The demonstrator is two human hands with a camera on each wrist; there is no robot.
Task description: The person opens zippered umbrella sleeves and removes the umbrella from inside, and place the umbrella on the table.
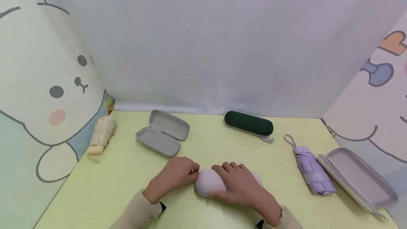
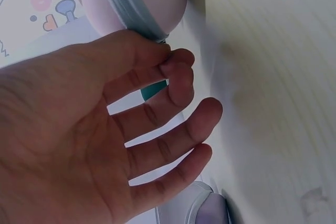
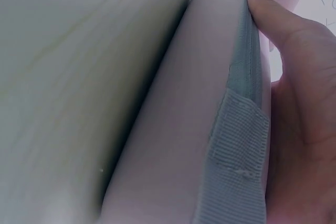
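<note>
A pale pink zip-up glasses case [image 1: 208, 182] lies closed on the table in front of me, a grey zipper band [image 3: 245, 61] running along its side. My right hand [image 1: 240, 186] grips it from above, thumb on the near side and fingers over the top. At the case's left end, my left hand [image 1: 175, 174] pinches the zipper pull between thumb and index finger; the pull is mostly hidden by the fingertips. In the left wrist view, the other fingers [image 2: 173, 140] of that hand are loosely bent and spread below the case.
Behind lie an open grey glasses case [image 1: 162, 133] and a closed dark green case [image 1: 249, 123]. A cream folded umbrella [image 1: 102, 135] lies at the left edge. On the right are a lilac folded umbrella [image 1: 313, 170] and an open mauve case [image 1: 362, 172]. A curtain [image 1: 203, 45] hangs behind the table.
</note>
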